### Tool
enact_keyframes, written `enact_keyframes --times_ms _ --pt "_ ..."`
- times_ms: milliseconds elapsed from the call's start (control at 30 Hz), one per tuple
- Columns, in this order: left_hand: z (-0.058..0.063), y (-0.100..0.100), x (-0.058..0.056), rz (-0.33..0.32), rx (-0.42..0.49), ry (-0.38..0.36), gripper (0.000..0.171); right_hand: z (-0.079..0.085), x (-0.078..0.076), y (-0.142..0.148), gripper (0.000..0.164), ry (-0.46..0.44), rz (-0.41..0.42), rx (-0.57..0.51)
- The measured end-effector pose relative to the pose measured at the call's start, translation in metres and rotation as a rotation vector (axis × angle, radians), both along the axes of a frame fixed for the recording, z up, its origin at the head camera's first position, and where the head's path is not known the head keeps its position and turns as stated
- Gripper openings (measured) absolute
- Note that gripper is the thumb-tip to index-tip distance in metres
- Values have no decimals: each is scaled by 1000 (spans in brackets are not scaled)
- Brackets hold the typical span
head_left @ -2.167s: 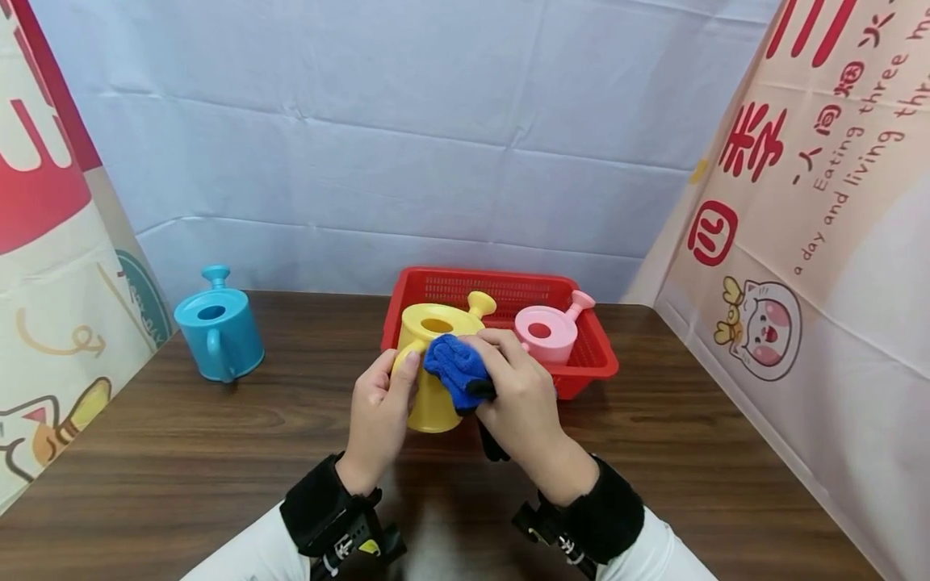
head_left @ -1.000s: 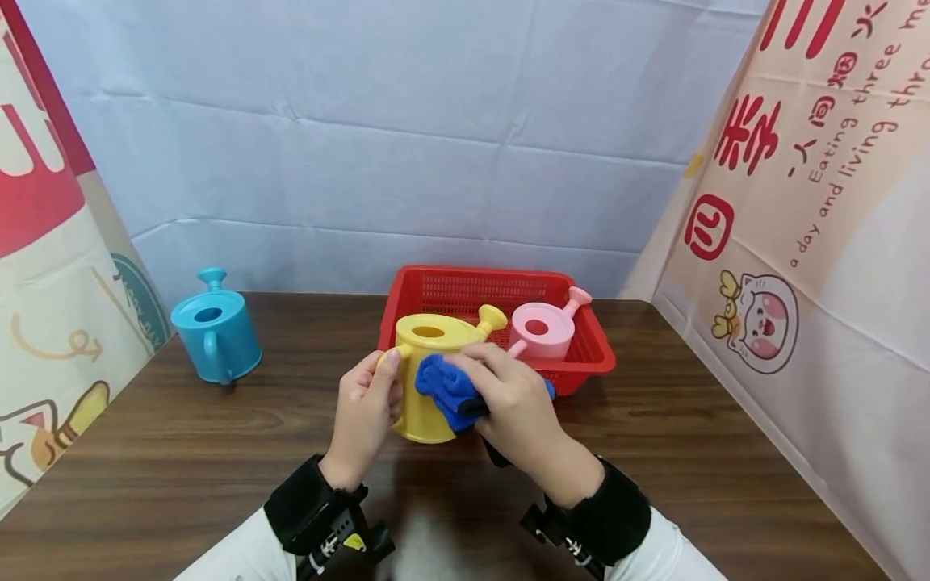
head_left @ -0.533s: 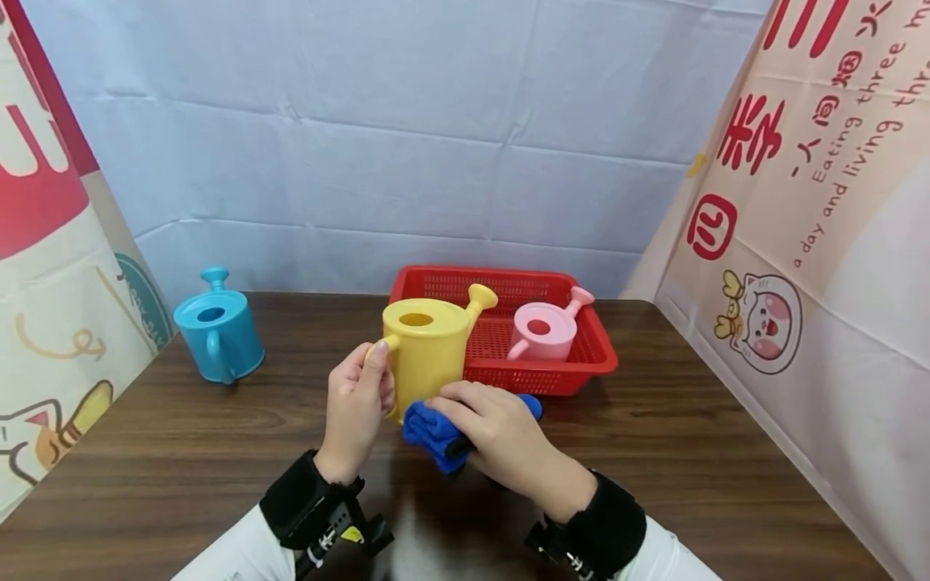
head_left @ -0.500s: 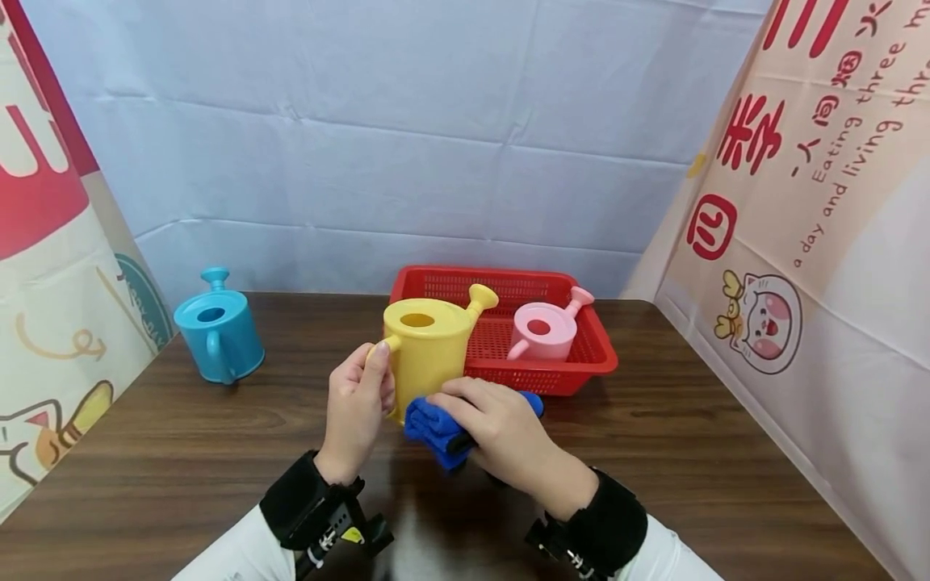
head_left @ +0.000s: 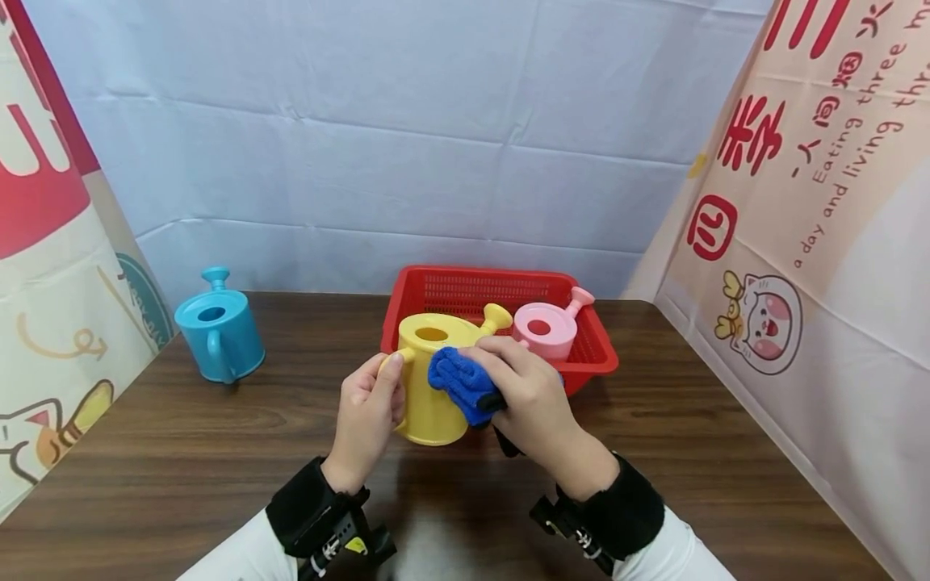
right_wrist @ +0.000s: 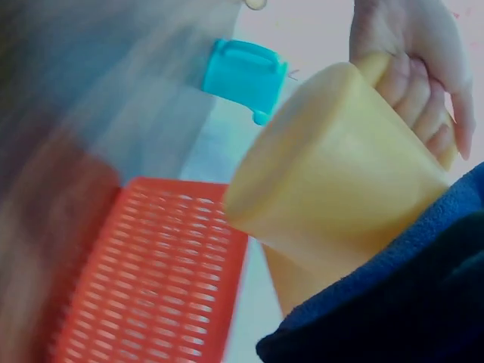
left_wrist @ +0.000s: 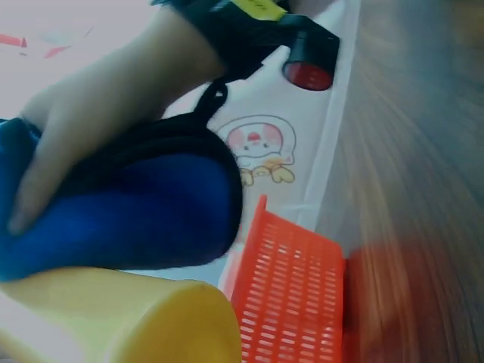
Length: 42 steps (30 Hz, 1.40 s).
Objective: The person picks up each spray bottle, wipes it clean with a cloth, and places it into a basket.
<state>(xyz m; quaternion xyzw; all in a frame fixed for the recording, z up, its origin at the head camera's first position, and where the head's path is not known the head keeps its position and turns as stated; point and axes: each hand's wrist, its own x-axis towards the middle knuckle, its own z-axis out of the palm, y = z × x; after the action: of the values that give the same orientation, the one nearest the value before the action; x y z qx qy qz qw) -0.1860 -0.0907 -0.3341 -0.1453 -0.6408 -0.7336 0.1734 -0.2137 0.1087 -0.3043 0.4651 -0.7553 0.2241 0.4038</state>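
In the head view, my left hand (head_left: 366, 415) grips the handle of a yellow watering can (head_left: 424, 403), held up in front of the red basket. My right hand (head_left: 534, 403) holds a blue cloth (head_left: 461, 383) with black trim against the can's right side. Its black edging and small loop show in the left wrist view, where the cloth (left_wrist: 159, 212) lies along the yellow can (left_wrist: 98, 310). The right wrist view shows the left fingers (right_wrist: 416, 94) curled round the can's handle. The cloth hides part of the can's side.
A red basket (head_left: 479, 278) stands behind the can, with a pink watering can (head_left: 555, 343) in its right part. At the far left of the wooden table (head_left: 182, 468) stands a blue watering can (head_left: 232, 343). Printed cloths hang on both sides.
Since half a second ago, the cloth has moved up and right along the can's side with my right hand. The yellow can has come lower and slightly right, its spout tipped down a little.
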Motion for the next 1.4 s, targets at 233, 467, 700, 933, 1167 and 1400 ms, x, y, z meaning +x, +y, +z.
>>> enact_keyframes --times_ms 233,467,700,933,1167,1400 --pt "4 -4 -4 50 75 -2 43 -31 2 -6 61 -44 96 142" --pt "4 -6 -4 52 62 6 43 -38 -1 -6 57 -30 126 181" --pt "-2 -4 0 6 20 -8 38 -9 -4 2 59 -13 57 83" --pt "0 1 1 -31 1 -28 39 5 -7 11 55 -3 56 -15" --pt "2 -1 -2 -20 65 -45 42 -14 -5 7 57 -48 90 15" --pt "6 -5 -8 -23 143 -10 44 -40 -3 3 58 -62 142 132"
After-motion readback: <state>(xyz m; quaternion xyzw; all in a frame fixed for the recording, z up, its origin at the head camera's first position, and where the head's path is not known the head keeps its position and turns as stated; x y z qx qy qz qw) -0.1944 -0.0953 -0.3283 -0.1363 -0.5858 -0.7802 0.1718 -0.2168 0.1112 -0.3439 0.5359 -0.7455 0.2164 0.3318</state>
